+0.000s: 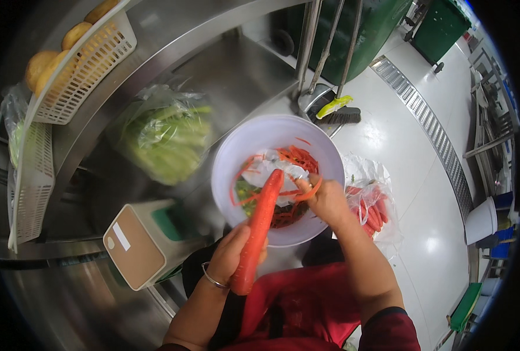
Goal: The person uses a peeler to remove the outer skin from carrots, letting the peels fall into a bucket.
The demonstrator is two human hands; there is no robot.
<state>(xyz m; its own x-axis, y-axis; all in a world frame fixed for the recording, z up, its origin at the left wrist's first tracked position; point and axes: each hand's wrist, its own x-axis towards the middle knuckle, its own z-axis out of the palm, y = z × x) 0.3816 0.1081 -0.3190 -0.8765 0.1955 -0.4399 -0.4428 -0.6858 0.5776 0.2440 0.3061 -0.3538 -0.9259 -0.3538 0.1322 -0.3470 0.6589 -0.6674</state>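
My left hand (pixel 238 250) grips a large carrot (pixel 260 232) near its thick end. The carrot tilts up and away from me, its narrow tip over a white plastic bucket (pixel 225 175). Over the bucket's right side, my right hand (pixel 328 199) has its fingers curled near the tip, apart from the carrot. An orange strip of peel (pixel 308 193) loops by those fingers; blur hides whether they hold a tool. Inside the bucket lie carrot peelings (pixel 301 158), crumpled clear plastic (pixel 260 173) and green scraps (pixel 244 195).
Right of the bucket, more carrots (pixel 374 215) lie in a plastic bag on the floor. Bagged green stalks (pixel 168 140) and a beige bin (pixel 137 250) are at left. A broom (pixel 339 112) and dustpan stand beyond. Potatoes (pixel 45 70) fill a white basket (pixel 84 66) at upper left.
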